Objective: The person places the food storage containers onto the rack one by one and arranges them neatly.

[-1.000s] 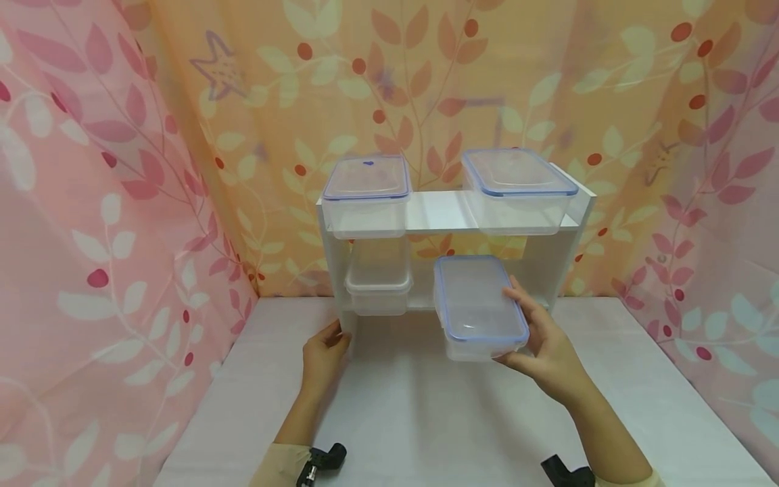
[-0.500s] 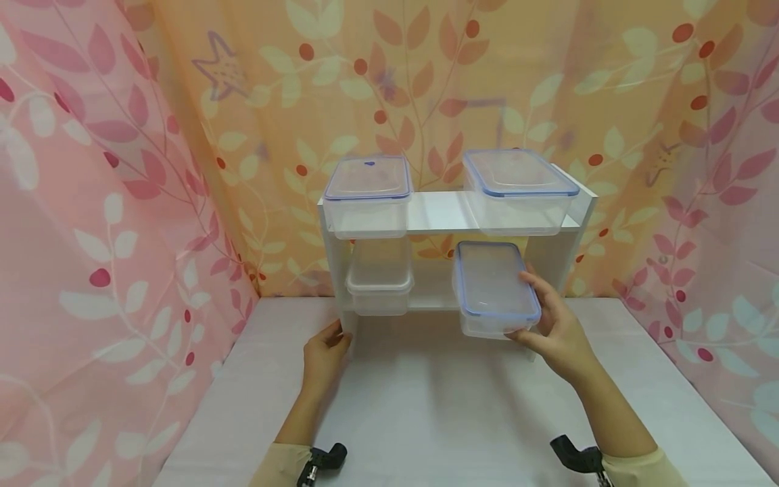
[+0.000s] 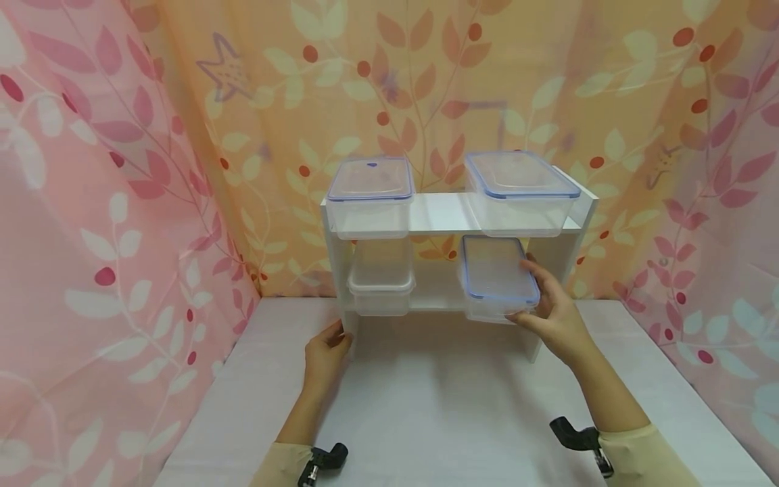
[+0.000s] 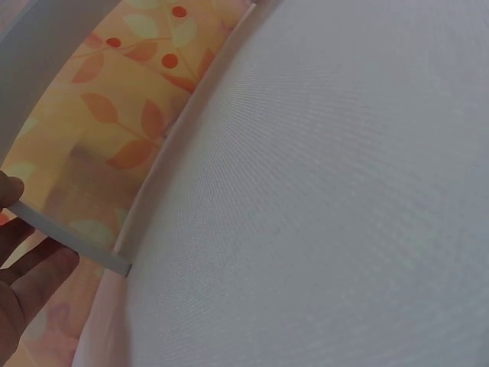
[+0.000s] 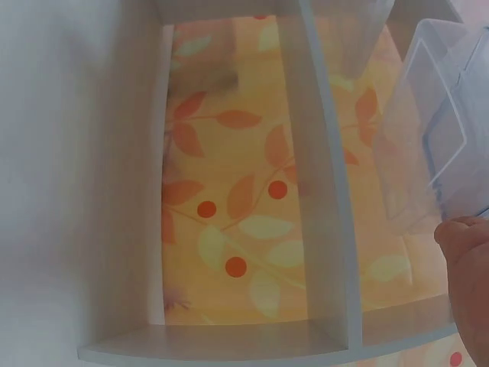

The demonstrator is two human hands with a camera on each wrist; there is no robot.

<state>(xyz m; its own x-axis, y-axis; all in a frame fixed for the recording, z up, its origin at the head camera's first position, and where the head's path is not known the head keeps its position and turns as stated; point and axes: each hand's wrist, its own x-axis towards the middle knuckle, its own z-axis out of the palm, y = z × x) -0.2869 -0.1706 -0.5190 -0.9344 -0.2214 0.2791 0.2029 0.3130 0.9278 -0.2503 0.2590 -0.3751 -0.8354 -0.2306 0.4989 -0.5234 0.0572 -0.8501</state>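
Note:
A white two-tier shelf [image 3: 438, 210] stands on the table. My right hand [image 3: 556, 318] grips a clear food container [image 3: 499, 270] with a blue-edged lid by its right side, fingers over the lid's edge and thumb low at the front. The container tilts toward me at the right half of the lower tier, its front sticking out past the board. In the right wrist view the container [image 5: 428, 145] shows at the right edge, with my thumb at its corner. At the lower left, my left hand [image 3: 325, 352] pinches the shelf's side panel [image 4: 76, 241] near its foot.
On the upper tier sit two blue-lidded containers, one left [image 3: 368, 199] and one right [image 3: 517, 193]. A white-lidded container [image 3: 381, 277] occupies the lower tier's left. Patterned curtains [image 3: 274, 122] hang behind and at both sides of the white table [image 3: 426, 419].
My right hand has carried the blue-lidded container up, back and slightly right, from in front of the shelf into its lower right opening. My left hand keeps its hold on the panel.

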